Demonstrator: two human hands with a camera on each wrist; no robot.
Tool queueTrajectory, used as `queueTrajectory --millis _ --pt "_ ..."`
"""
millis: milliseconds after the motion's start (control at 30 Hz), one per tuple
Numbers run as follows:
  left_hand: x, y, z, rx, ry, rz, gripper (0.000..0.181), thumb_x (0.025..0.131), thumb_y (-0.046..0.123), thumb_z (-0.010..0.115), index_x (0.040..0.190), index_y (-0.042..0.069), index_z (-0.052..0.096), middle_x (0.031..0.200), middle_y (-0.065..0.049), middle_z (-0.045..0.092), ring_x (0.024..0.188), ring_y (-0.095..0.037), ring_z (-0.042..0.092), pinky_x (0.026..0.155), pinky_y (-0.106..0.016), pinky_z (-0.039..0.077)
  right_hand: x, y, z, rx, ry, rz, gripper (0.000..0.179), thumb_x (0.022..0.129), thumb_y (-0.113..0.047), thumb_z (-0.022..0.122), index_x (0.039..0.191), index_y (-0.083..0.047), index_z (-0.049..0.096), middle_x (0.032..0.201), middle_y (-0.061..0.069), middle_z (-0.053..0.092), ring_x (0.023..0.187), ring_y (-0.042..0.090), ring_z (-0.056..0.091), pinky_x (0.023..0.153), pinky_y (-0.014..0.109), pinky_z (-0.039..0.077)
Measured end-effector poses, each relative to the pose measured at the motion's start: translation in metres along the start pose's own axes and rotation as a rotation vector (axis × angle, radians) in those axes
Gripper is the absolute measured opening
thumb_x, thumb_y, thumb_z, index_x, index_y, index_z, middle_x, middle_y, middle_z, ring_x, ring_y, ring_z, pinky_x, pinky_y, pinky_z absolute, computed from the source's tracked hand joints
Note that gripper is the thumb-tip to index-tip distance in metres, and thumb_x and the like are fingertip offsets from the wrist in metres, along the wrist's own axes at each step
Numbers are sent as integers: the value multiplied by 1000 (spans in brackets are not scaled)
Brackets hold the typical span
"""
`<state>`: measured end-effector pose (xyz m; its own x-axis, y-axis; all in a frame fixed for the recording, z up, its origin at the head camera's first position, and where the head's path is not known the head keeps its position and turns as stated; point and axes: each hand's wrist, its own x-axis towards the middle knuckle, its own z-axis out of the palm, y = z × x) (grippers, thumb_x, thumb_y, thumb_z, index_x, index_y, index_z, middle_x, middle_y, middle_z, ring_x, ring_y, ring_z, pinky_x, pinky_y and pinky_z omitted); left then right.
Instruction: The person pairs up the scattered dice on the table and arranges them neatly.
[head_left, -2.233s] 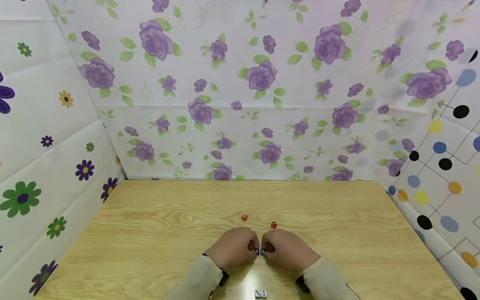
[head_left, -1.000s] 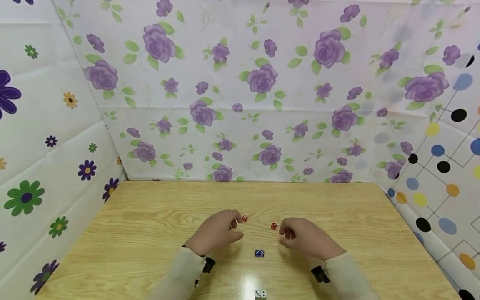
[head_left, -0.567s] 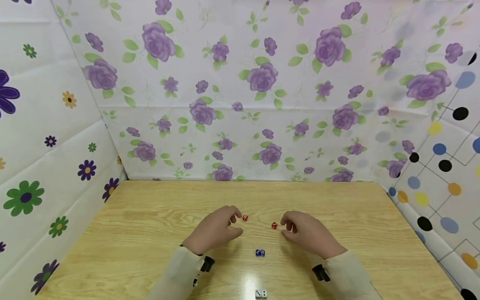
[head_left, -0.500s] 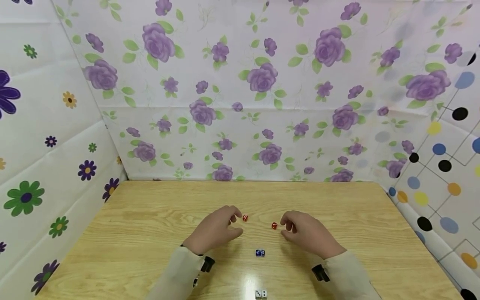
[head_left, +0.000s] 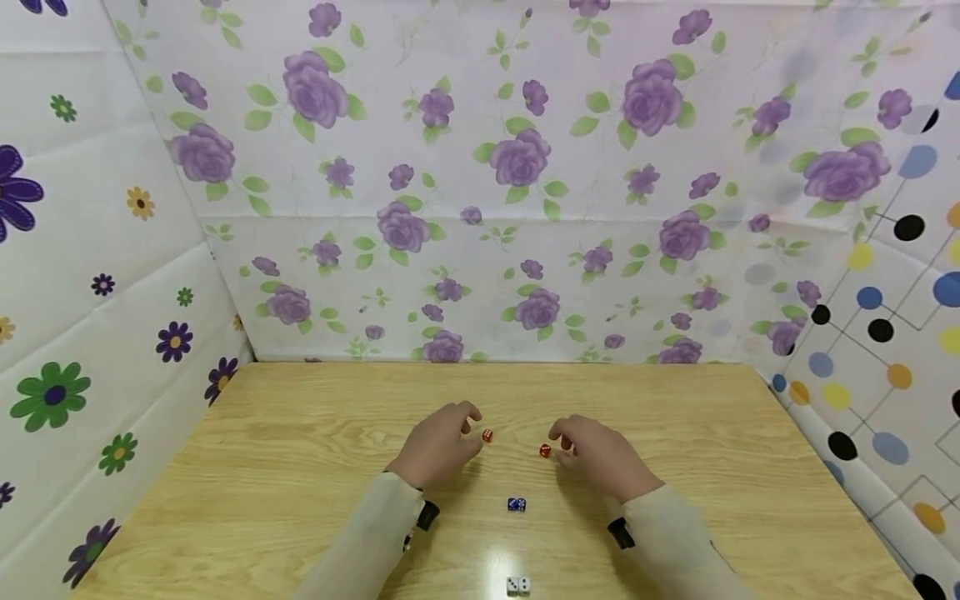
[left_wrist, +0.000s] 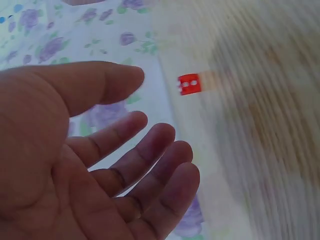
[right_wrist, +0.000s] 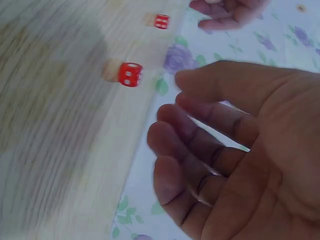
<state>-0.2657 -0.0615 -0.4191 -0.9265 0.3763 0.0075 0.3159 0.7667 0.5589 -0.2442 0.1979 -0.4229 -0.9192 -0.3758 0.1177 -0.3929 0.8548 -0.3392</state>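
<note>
My left hand is just left of a red die, its thumb and fingers parted around nothing. A second red die lies a little nearer to me, right by the fingertips of my right hand. In the left wrist view a gap shows between the thumb and the red die. The right wrist view has the right-side red die beyond bent, loose fingers, with nothing in the palm. Two blue dice sit side by side between the forearms.
Two white dice stand together at the near side of the wooden table. A flowered cloth hangs along the table's far edge, and patterned cloths close off the left and right sides.
Earlier both hands pinched the blue dice together; they let go, leaving the dice side by side, and moved apart and forward to the red dice. Over the last half second the hands drew slightly inward.
</note>
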Motion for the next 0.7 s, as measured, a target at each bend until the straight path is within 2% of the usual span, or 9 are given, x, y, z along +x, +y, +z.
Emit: queueTrajectory --millis 133,200,367,467,700 --pt "11 -4 8 29 -39 32 38 89 13 57 127 12 56 94 -1 60 70 -12 52 61 -31 44 6 -3 12 -141 22 -53 23 84 -9 70 106 -13 69 89 -1 62 74 13 59 60 28 48" --pt "14 -3 11 72 -53 56 38 90 12 58 127 12 56 88 2 59 69 -11 52 62 -29 44 9 -4 14 -170 32 -53 23 83 -5 70 105 -13 69 88 0 62 70 12 57 56 26 46" --pt "18 2 15 129 -58 67 35 90 12 61 125 13 59 84 5 59 70 -8 52 63 -28 45 11 -6 18 -161 6 -28 18 83 -10 72 100 -14 70 85 -2 60 70 12 56 61 29 48" --pt "19 2 17 130 -55 64 27 90 14 63 117 13 62 84 6 59 70 -9 52 63 -29 45 12 -5 21 -155 1 -24 13 83 -13 72 96 -15 69 83 -4 59 73 13 58 65 32 50" --pt "18 5 18 112 -56 71 7 87 13 65 94 15 66 79 8 57 69 -9 52 63 -30 44 13 -4 25 -140 13 -29 6 84 -15 71 87 -18 67 77 -7 57 68 9 55 60 30 47"
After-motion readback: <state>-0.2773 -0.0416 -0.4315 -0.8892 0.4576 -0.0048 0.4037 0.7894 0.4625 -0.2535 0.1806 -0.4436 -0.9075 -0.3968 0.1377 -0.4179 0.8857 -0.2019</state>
